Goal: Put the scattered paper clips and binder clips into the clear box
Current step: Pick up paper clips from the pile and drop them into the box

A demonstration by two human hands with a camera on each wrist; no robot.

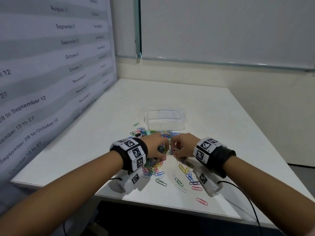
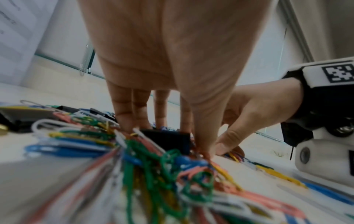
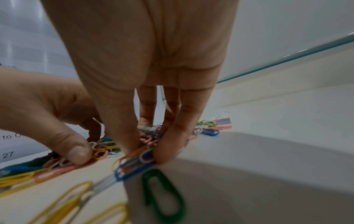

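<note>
A heap of coloured paper clips point(image 1: 151, 165) lies on the white table point(image 1: 230, 120), just in front of the clear box point(image 1: 165, 120), which stands open and looks bare inside. Both hands meet over the heap. My left hand point(image 1: 164, 155) reaches down into the clips point(image 2: 153, 166), fingers and thumb closing round a black binder clip point(image 2: 166, 141) and the clips about it. My right hand point(image 1: 175, 151) pinches a small bunch of paper clips point(image 3: 134, 163) between thumb and fingers point(image 3: 166, 151), low over the table.
Loose clips trail toward the table's front edge, among them a pink one point(image 1: 202, 201). More black binder clips point(image 1: 138, 134) lie at the heap's far left. A board printed with dates point(image 1: 51, 74) walls the left side.
</note>
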